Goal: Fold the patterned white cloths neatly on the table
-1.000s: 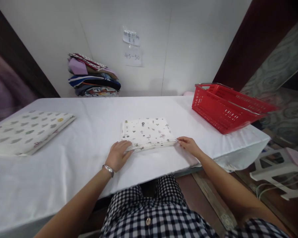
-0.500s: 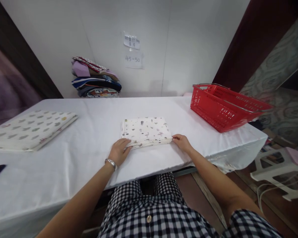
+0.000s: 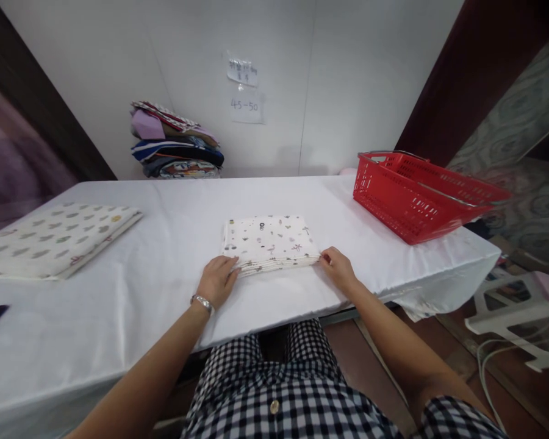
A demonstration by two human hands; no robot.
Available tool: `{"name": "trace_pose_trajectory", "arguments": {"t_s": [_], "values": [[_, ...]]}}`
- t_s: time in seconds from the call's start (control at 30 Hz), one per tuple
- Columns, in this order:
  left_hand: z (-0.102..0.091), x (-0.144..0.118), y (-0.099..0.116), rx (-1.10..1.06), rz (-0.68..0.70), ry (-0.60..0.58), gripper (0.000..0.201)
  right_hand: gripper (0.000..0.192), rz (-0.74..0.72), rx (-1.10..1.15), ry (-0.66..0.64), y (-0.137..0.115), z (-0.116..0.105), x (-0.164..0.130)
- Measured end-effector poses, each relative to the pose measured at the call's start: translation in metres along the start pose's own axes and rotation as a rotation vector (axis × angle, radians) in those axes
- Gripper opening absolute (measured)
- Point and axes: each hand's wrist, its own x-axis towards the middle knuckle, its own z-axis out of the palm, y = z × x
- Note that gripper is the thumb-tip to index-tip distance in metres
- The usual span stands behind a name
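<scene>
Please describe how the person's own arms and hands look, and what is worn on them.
Both forearms are bare. The left hand has a silver metal watch or bracelet at the wrist. The right hand wears nothing visible. A black-and-white checked shirt with short sleeves shows near the right elbow.

There are two hands: the left hand [image 3: 217, 281] and the right hand [image 3: 339, 267]. There are two folded cloths, a small cloth [image 3: 268, 242] in the middle and a big cloth [image 3: 55, 238] at nine o'clock. One red basket [image 3: 416, 195] sits at two o'clock. One pile of clothes [image 3: 176, 143] is at eleven o'clock. Two paper notes [image 3: 243, 88] hang at twelve o'clock. There is one table [image 3: 165, 305].
</scene>
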Motion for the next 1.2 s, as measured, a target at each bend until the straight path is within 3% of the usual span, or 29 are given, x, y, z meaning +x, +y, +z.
{"name": "trace_pose_trajectory", "arguments": {"t_s": [0.2, 0.37, 0.6, 0.83, 1.03, 1.2], "values": [[0.001, 0.002, 0.0, -0.028, 0.002, -0.014, 0.022, 0.014, 0.061, 0.222, -0.01, 0.005, 0.006, -0.001], [0.001, 0.003, 0.0, -0.035, 0.0, -0.005, 0.022, 0.024, 0.005, 0.333, 0.011, 0.007, 0.008, -0.001], [-0.001, 0.003, 0.002, -0.006, -0.048, -0.017, 0.024, 0.023, -0.004, 0.182, -0.052, 0.002, 0.003, 0.003], [-0.002, -0.001, 0.002, 0.059, -0.031, -0.04, 0.023, 0.019, -0.039, -0.035, -0.005, -0.002, 0.003, 0.003], [-0.008, -0.006, 0.001, 0.116, 0.03, -0.031, 0.023, 0.019, -0.057, -0.094, -0.051, 0.001, 0.001, 0.0], [-0.012, -0.005, 0.005, 0.157, -0.015, -0.025, 0.021, 0.02, -0.068, -0.107, -0.043, 0.0, 0.001, -0.001]]}}
